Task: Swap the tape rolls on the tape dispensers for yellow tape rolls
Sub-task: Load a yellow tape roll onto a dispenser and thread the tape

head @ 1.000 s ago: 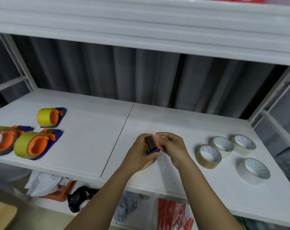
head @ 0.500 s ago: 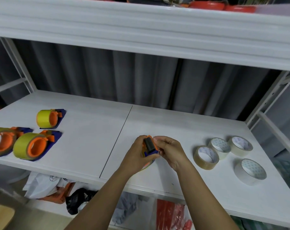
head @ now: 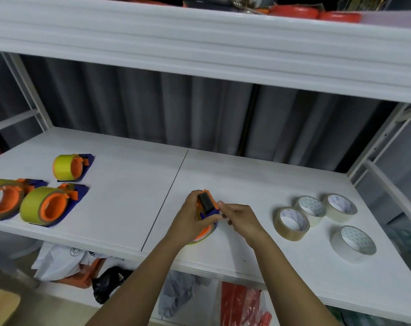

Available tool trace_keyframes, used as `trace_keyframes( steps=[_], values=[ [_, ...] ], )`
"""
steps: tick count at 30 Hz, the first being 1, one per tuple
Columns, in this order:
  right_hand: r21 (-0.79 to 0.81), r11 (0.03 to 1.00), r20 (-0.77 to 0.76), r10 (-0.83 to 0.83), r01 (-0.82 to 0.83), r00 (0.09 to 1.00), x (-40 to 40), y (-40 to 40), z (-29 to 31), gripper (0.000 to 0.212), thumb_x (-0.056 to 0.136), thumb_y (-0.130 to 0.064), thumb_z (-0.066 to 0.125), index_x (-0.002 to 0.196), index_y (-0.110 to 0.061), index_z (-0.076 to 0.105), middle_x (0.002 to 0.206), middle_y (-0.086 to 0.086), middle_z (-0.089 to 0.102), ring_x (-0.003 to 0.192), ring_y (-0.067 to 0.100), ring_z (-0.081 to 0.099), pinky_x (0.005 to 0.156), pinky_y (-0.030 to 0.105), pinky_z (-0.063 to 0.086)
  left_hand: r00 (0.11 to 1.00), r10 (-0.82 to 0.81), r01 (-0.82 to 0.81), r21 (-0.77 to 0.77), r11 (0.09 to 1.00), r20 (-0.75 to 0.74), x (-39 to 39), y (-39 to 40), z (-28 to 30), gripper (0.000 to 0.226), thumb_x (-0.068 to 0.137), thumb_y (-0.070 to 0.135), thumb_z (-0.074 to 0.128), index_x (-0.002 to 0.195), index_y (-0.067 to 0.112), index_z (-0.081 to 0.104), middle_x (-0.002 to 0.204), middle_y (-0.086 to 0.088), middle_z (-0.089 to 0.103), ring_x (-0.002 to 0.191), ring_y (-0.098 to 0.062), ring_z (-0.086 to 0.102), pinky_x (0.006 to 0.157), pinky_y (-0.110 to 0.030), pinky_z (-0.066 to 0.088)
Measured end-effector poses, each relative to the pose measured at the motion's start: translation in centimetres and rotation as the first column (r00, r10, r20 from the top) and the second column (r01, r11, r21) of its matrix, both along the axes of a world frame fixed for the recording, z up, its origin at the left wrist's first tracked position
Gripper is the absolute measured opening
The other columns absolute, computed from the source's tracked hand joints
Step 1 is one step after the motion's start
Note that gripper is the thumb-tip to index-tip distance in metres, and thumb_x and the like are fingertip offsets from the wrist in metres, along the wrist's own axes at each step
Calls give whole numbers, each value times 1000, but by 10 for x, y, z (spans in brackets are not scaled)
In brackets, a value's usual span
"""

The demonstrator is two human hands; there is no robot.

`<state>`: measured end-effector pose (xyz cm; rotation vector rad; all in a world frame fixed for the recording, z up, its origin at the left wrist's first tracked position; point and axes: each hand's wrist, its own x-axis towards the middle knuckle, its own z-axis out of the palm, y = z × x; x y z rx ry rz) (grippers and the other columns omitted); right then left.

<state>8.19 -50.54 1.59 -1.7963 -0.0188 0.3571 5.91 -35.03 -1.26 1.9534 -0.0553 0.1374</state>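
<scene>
Now right hand [head: 241,220] drawn back, left hand [head: 191,218] still gripping dispenser [head: 207,204]

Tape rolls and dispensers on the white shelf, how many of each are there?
Dispensers loaded with yellow tape, lying on the shelf: 3
Dispenser held in the hands: 1
Loose clear or whitish tape rolls: 4
Total: 8

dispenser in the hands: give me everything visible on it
The dispenser is blue and orange plastic with a dark roller at its top end. A yellow roll sits on its orange hub, mostly hidden. It is held over the white shelf, near the front edge, roller end pointing away. The left hand wraps its body; the right hand pinches at its right side. Whether it touches the shelf cannot be told.
</scene>
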Motion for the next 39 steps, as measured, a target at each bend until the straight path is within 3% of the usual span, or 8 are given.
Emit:
trace_keyframes(
  steps=[3, 8, 16, 24, 29, 33, 36, 39],
  values=[
    [13, 995, 59, -95, 95, 994, 0, -4, -12, 19, 89, -28, 63, 97, -14, 74, 97, -5, 68, 85, 7, 59, 75, 19, 44, 1000, 11, -11, 8, 1000, -24, 0, 1, 0, 59, 75, 40, 75, 120, 31, 39, 107, 14, 52, 98, -4, 54, 73, -8, 40],
    [191, 967, 102, -190, 168, 977, -5, 4, -10, 7, 87, -23, 66, 89, -21, 73, 84, -12, 69, 71, 0, 59, 61, 12, 46, 1000, 11, -11, 9, 1000, -3, 0, 0, -1, 59, 75, 39, 75, 121, 29, 40, 109, 13, 52, 99, -4, 55, 77, -10, 41],
    [369, 929, -187, 45, 28, 981, -3, 3, -16, 19, 93, -25, 57, 105, -19, 70, 94, -3, 71, 83, 8, 62, 72, 23, 45, 1000, 1, -2, 8, 1000, 23, 1, 0, -5, 55, 73, 39, 76, 115, 39, 40, 109, 19, 52, 102, 4, 52, 79, -8, 42],
    [130, 991, 167, -17, -5, 986, -3, -6, -27, 26, 92, 1, 52, 86, -20, 67, 81, -15, 70, 74, -3, 62, 64, 11, 50, 999, 22, -23, -25, 999, -34, 5, -4, -1, 61, 72, 41, 76, 119, 39, 38, 109, 21, 49, 99, 7, 51, 74, -2, 41],
    [142, 988, 201, 30, -60, 979, -2, -3, -29, 30, 90, 12, 41, 101, -8, 62, 95, 4, 66, 86, 12, 62, 84, 27, 51, 986, -67, 70, 18, 997, -150, 3, 1, 14, 89, 70, 34, 80, 140, 32, 25, 136, 7, 39, 125, -11, 40, 97, -19, 35],
    [158, 984, 186, 57, -87, 981, 0, -1, -28, 36, 88, 13, 45, 101, -16, 61, 95, -6, 65, 78, -9, 61, 74, 7, 46, 946, -65, 139, 216, 966, -318, -5, 17, 20, 119, 68, 35, 77, 145, 40, -13, 155, 6, 16, 141, -16, 20, 116, -48, 15],
    [154, 984, 171, 60, -87, 983, 1, 3, -29, 33, 90, 9, 47, 101, -19, 60, 95, -8, 65, 78, -7, 60, 69, 4, 44, 911, -38, 139, 221, 965, -410, -12, 23, 12, 121, 75, 23, 76, 145, 28, -23, 146, -4, 38, 126, -20, 45, 103, -36, 39],
    [151, 984, 157, 75, -99, 985, 3, 7, -29, 27, 93, 2, 49, 104, -21, 58, 96, -11, 63, 83, -6, 58, 68, 2, 44, 938, 81, 11, 261, 965, -338, -22, 21, 0, 87, 76, 29, 75, 144, 20, 20, 122, -2, 58, 99, -14, 57, 77, -25, 47]
  ],
)
